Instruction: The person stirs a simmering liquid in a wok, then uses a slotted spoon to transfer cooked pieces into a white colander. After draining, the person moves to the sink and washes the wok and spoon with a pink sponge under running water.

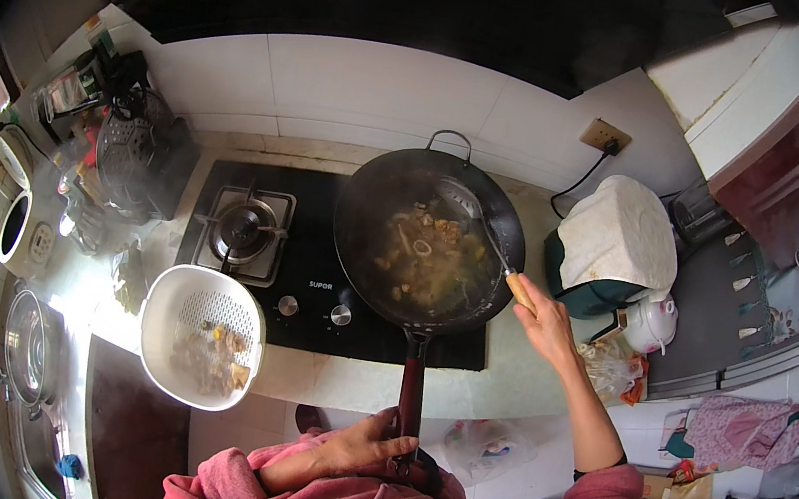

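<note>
My right hand (548, 330) grips the wooden grip of a slotted metal ladle or skimmer (495, 239). The tool's head rests against the upper right inside wall of a dark wok (358, 274) over the right side of the cooktop. Cloudy, steaming broth (433, 280) with pale and brown chunks fills the wok's bottom. Near my body, my left hand (370, 442) holds the end of the wok's dark red handle (413, 380), thumb across it and some fingers hidden. Left of the handle, a white perforated basket (159, 320) contains several wet food pieces (218, 358).
The black gas cooktop (310, 321) has a bare left burner (243, 229). A utensil holder (146, 163) and an open-lidded white rice cooker (26, 238) stand left, near a glass bowl (31, 345). To the right are a cloth-covered appliance (617, 233) and a plugged-in cord (587, 176).
</note>
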Demonstrator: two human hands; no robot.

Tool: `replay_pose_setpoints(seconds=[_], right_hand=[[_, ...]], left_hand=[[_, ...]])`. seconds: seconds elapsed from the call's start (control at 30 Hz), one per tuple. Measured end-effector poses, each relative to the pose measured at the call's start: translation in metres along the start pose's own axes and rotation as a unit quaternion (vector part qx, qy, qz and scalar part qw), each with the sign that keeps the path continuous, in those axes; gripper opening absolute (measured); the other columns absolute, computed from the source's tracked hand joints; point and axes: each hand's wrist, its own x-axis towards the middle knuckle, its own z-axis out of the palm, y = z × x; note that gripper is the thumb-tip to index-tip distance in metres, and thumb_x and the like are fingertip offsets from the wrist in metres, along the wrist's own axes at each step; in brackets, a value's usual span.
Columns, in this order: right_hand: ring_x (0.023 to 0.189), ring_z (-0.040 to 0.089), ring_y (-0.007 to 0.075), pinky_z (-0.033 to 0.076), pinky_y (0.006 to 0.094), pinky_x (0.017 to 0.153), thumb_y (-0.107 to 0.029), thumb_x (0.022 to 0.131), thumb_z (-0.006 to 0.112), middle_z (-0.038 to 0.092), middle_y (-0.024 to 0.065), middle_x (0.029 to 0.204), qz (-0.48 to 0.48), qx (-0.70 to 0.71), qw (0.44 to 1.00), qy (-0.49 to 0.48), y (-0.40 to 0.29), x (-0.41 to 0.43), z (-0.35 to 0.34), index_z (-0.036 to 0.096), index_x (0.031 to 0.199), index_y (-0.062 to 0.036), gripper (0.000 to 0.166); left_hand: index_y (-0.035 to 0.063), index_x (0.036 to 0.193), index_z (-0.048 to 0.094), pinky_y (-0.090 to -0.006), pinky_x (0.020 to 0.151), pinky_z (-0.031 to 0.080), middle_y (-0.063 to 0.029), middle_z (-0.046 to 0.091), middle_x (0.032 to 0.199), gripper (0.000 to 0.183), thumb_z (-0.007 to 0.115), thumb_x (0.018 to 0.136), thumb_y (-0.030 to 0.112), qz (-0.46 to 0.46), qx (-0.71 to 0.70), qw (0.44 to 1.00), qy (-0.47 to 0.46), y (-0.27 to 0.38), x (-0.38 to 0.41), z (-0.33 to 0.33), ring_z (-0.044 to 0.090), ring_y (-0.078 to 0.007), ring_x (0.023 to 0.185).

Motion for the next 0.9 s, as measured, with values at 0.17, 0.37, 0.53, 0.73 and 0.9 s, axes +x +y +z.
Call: replay_pose_setpoints(seconds=[0.17, 0.37, 0.53, 0.73, 0.9], right_hand=[[0.055, 0.059, 0.0172, 0.046, 0.0328, 0.046, -0.022, 0.089, 0.063, 0.063, 0.0089, 0.077, 0.211, 0.21, 0.942, -0.156, -0.01, 0.0, -0.003, 0.043, 0.141, -0.0101, 0.057], [0.051, 0.045, 0.0052, 0.033, 0.0199, 0.039, -0.026, 0.095, 0.057, 0.054, 0.0034, 0.078, 0.298, 0.471, 0.787, -0.267, 0.001, 0.008, -0.019, 0.043, 0.138, -0.0101, 0.048], [0.049, 0.039, 0.0016, 0.028, 0.0145, 0.038, -0.023, 0.097, 0.054, 0.051, 0.0026, 0.077, 0.305, 0.641, 0.616, -0.341, 0.028, 0.014, 0.002, 0.051, 0.123, -0.0119, 0.028], [0.047, 0.037, 0.0011, 0.028, 0.0144, 0.036, -0.024, 0.098, 0.054, 0.048, 0.0017, 0.075, 0.3, 0.719, 0.539, -0.32, 0.018, 0.0, 0.03, 0.051, 0.122, -0.0137, 0.026], [0.046, 0.038, 0.0017, 0.03, 0.015, 0.036, -0.022, 0.098, 0.052, 0.048, 0.0019, 0.074, 0.262, 0.73, 0.567, -0.278, 0.002, -0.027, 0.032, 0.048, 0.132, -0.0107, 0.036]], left_hand=[[-0.0064, 0.125, 0.043, -0.031, 0.083, 0.049, -0.0146, 0.063, 0.104, 0.053, 0.061, 0.094, 0.033, -0.003, -0.007, 1.0, 0.017, -0.006, 0.004, 0.001, 0.06, -0.0191, 0.095], [-0.0068, 0.122, 0.046, -0.0314, 0.083, 0.049, -0.0141, 0.064, 0.102, 0.047, 0.06, 0.094, 0.028, 0.0, 0.022, 0.999, 0.029, 0.0, 0.004, 0.005, 0.06, -0.0193, 0.094], [-0.0035, 0.13, 0.042, -0.0312, 0.084, 0.049, -0.0142, 0.06, 0.107, 0.051, 0.062, 0.093, 0.026, -0.05, 0.065, 0.996, 0.017, 0.006, 0.006, 0.001, 0.058, -0.0176, 0.098], [-0.0032, 0.127, 0.044, -0.0309, 0.082, 0.049, -0.013, 0.06, 0.105, 0.048, 0.062, 0.093, 0.025, -0.038, 0.062, 0.997, 0.023, 0.003, 0.005, 0.001, 0.059, -0.0171, 0.094], [-0.0058, 0.12, 0.049, -0.0326, 0.086, 0.047, -0.0147, 0.064, 0.101, 0.044, 0.058, 0.094, 0.029, -0.014, 0.06, 0.998, 0.029, 0.001, 0.004, 0.002, 0.061, -0.0209, 0.096]])
